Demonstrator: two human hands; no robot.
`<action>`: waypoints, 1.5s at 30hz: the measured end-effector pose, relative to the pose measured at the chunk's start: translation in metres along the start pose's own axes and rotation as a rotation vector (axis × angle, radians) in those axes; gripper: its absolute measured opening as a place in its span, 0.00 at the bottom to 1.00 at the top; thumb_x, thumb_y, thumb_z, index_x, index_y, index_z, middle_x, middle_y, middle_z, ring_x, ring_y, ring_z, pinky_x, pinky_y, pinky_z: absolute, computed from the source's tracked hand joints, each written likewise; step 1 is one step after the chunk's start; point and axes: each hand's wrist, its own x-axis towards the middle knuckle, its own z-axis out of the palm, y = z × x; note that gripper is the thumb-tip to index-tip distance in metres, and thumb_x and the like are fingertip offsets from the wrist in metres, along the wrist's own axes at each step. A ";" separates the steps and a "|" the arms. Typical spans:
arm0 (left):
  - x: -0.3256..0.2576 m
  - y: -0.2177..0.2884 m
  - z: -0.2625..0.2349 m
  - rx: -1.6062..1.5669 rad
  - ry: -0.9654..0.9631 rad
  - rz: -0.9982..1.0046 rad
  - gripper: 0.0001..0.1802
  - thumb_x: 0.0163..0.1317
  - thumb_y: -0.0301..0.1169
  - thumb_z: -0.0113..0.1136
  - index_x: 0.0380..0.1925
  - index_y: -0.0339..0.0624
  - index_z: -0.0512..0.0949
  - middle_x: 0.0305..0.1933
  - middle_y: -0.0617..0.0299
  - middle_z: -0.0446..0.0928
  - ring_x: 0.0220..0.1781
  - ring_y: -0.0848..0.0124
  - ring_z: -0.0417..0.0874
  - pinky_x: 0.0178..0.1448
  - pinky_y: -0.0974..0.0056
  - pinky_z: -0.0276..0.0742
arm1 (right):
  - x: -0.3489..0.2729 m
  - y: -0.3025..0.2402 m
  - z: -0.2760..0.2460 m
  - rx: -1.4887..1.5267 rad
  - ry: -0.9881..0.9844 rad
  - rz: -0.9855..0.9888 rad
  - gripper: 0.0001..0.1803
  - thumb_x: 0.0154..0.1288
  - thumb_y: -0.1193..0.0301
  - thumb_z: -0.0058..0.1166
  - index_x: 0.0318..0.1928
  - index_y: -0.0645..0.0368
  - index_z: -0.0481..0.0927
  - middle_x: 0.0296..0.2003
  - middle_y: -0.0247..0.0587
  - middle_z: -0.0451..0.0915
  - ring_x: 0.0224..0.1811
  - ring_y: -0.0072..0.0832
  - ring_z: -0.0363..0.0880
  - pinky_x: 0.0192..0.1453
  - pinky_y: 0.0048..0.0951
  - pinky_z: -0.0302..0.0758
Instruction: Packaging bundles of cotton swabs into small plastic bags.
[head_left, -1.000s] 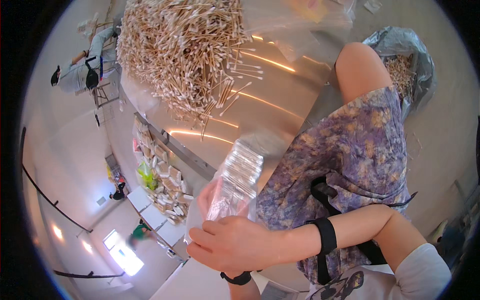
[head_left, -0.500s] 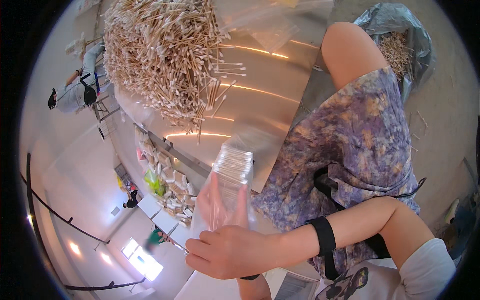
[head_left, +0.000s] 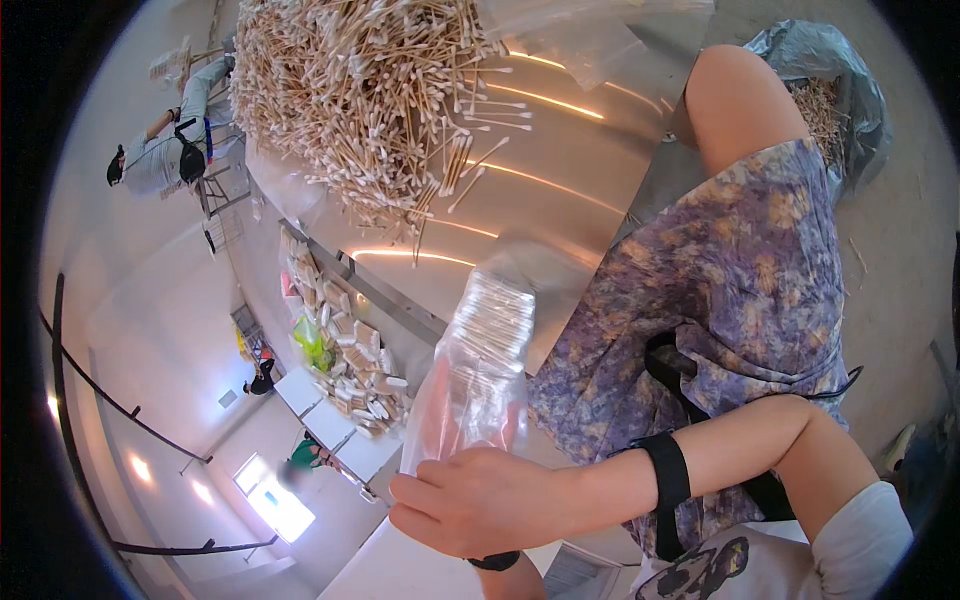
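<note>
A clear plastic bag (head_left: 470, 395) reaches up over the table's near edge, with a neat stack of cotton swabs (head_left: 490, 315) in its far end. My left hand (head_left: 437, 410) shows blurrily through the plastic, its fingers apart along the bag's two sides, just below the stack. Its palm is hidden behind my right hand (head_left: 485, 500), whose closed fingers grip the bag near its lower end. A large heap of loose cotton swabs (head_left: 350, 100) lies farther up the metal table (head_left: 560, 215).
More clear bags (head_left: 580, 45) lie at the table's far side. Beyond the left edge are several filled packs (head_left: 360, 375) and a green bag (head_left: 312, 343). A grey-lined container (head_left: 860, 110) of swabs stands at upper right. Other people are in the background.
The view has shifted, so the table and heap sit farther right. Inside the bag, my left fingers have drawn back from the swab stack. My right hand keeps its grip on the bag.
</note>
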 end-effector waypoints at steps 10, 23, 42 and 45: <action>-0.005 -0.014 0.000 -0.129 0.039 -0.023 0.30 0.58 0.38 0.64 0.60 0.42 0.72 0.55 0.55 0.70 0.53 0.60 0.75 0.56 0.59 0.71 | 0.002 0.004 -0.001 -0.035 0.052 0.028 0.08 0.49 0.70 0.54 0.30 0.57 0.69 0.28 0.32 0.65 0.27 0.21 0.69 0.24 0.24 0.69; -0.010 -0.021 -0.001 -0.304 0.073 -0.044 0.28 0.60 0.39 0.63 0.59 0.40 0.72 0.54 0.55 0.70 0.53 0.60 0.75 0.56 0.58 0.71 | 0.005 0.008 -0.016 -0.021 -0.014 -0.069 0.09 0.48 0.71 0.54 0.29 0.59 0.69 0.28 0.33 0.65 0.26 0.23 0.70 0.23 0.24 0.70; -0.102 -0.053 0.035 -0.437 0.590 -0.035 0.59 0.44 0.54 0.74 0.69 0.42 0.51 0.67 0.46 0.61 0.67 0.51 0.65 0.61 0.52 0.70 | 0.034 0.079 -0.100 0.091 -0.564 0.162 0.54 0.41 0.67 0.71 0.70 0.58 0.56 0.67 0.53 0.62 0.71 0.48 0.56 0.72 0.40 0.58; -0.103 -0.069 0.057 -0.493 0.225 -0.048 0.67 0.33 0.44 0.83 0.69 0.33 0.51 0.68 0.45 0.60 0.70 0.50 0.60 0.72 0.48 0.55 | 0.036 0.080 -0.077 0.070 -0.682 0.206 0.56 0.41 0.68 0.74 0.71 0.57 0.56 0.71 0.45 0.57 0.74 0.45 0.50 0.75 0.42 0.52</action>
